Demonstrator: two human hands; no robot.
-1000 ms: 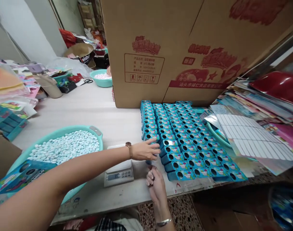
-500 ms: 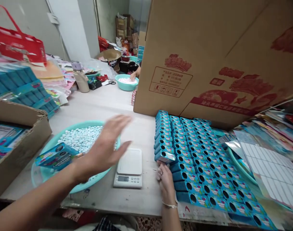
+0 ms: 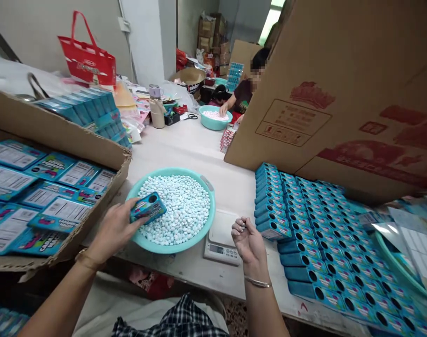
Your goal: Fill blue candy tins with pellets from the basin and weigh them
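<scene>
My left hand (image 3: pixel 117 229) grips a small blue candy box (image 3: pixel 148 208) with a dark round hole in its end. The box is tilted over a turquoise bowl (image 3: pixel 213 206) full of small pale-blue and white candies (image 3: pixel 180 206). My right hand (image 3: pixel 246 238), palm up with fingers curled in, hovers by the front right of the white kitchen scale (image 3: pixel 222 250). Tiny pale spots show at its fingertips; whether these are candies or nails is unclear. Right of that hand stand tight rows of similar blue boxes (image 3: pixel 314 248), their holed ends facing up.
An open carton (image 3: pixel 110 196) of flat blue packs stands at the left, with stacked blue boxes (image 3: pixel 97 112) behind it. A large cardboard box (image 3: pixel 297 93) rises behind the rows. Across the table, a person's hand (image 3: pixel 224 110) reaches into another bowl (image 3: pixel 215 122). Scissors (image 3: pixel 189 116) lie near a bottle (image 3: pixel 157 110).
My left hand, earlier raised and open over the bowl, now holds the candy box that lay there. My right hand has left the box rows and curled near the scale. The view has turned left.
</scene>
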